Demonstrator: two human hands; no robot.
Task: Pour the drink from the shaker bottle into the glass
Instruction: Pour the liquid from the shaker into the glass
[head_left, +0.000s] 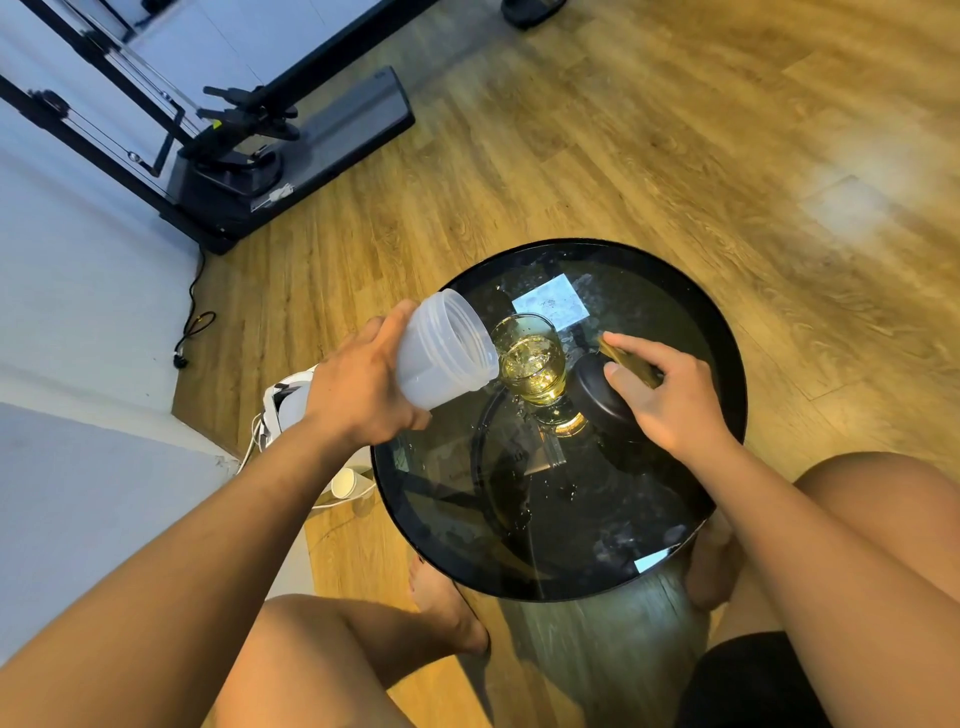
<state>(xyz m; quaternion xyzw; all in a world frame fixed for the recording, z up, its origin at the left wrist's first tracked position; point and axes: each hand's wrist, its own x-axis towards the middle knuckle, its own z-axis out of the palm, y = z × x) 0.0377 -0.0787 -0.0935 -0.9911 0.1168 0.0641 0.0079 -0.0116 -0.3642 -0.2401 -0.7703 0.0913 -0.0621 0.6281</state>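
The left hand (363, 384) grips the tilted shaker bottle (441, 353), mouth at the glass (530, 364) (yellow drink inside). The right hand (670, 395) grasps a black lid (597, 397) on the worktop (675, 291).

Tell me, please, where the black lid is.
Head view: the black lid is on the table, right of the glass, in the right hand.

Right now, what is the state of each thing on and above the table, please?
Shaker bottle: lid off, tilted, pouring, gripped by left hand.
Glass: upright, partly filled with yellow drink.
Black lid: off the bottle, held by right hand.
Table: wet with drops.
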